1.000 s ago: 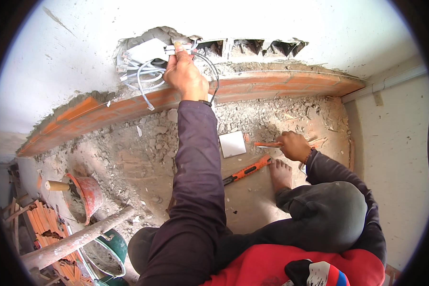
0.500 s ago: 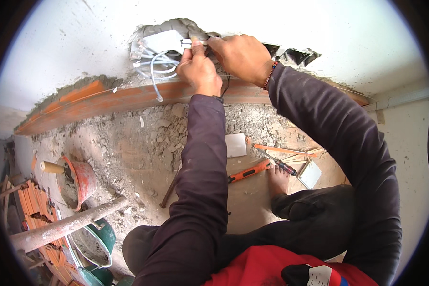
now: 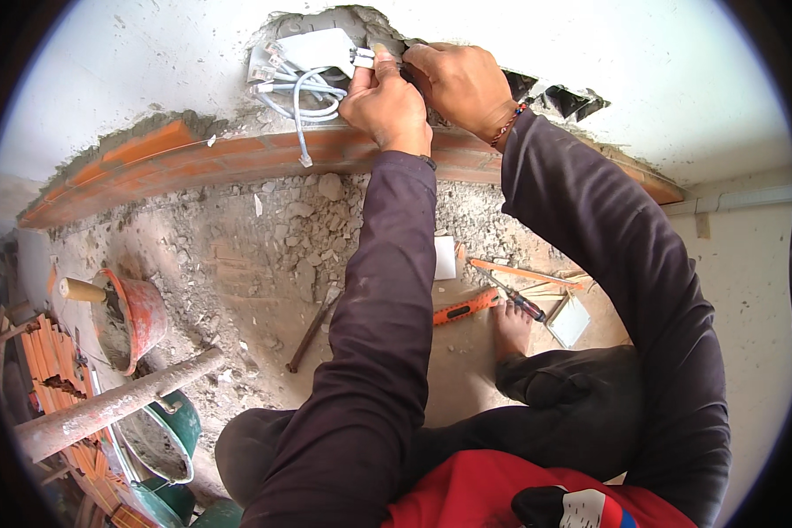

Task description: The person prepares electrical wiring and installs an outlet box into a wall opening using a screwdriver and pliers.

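Note:
My left hand (image 3: 389,113) pinches a small white connector (image 3: 363,57) beside a white plate or box (image 3: 317,46) in a rough recess chipped into the wall. Pale cables with clear plugs (image 3: 301,141) loop down below the plate. Close on the right, my right hand (image 3: 466,84) is curled at the recess edge, its fingertips hidden, so what they grip cannot be made out. Dark broken cavities (image 3: 572,104) continue rightward along the wall, above a long ledge of orange brick (image 3: 158,167).
On the rubble-strewn floor lie a screwdriver (image 3: 526,306), orange tool (image 3: 462,310), metal bar (image 3: 308,339) and white squares (image 3: 569,321). At left stand a red bucket (image 3: 150,317), green bucket (image 3: 185,421), a thick pole (image 3: 106,407) and stacked orange bricks (image 3: 48,352).
My right hand has left the orange strip on the floor and risen to the wall recess beside my left hand. Both hands now appear higher in the view; my left still grips the connector.

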A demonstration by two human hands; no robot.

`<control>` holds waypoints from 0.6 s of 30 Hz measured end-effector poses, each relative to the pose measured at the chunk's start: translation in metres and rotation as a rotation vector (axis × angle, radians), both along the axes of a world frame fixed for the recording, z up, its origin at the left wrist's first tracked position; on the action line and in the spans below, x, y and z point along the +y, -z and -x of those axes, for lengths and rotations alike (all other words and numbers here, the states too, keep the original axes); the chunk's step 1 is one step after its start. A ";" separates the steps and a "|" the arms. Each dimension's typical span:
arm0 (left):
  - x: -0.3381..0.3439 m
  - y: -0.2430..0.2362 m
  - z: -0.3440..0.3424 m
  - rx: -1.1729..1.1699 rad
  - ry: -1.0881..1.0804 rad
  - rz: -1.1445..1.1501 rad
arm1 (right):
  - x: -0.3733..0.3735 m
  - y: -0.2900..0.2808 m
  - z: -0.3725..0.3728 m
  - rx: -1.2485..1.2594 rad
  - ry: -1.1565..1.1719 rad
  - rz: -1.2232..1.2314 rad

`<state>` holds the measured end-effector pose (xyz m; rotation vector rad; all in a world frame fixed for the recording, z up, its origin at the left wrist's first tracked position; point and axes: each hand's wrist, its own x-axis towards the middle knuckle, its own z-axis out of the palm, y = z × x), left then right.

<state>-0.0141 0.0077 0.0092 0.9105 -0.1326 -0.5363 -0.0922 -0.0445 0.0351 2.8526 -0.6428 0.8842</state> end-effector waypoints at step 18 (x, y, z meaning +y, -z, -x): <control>0.004 0.016 -0.008 -0.300 -0.046 -0.105 | 0.000 -0.008 -0.003 0.111 0.043 -0.026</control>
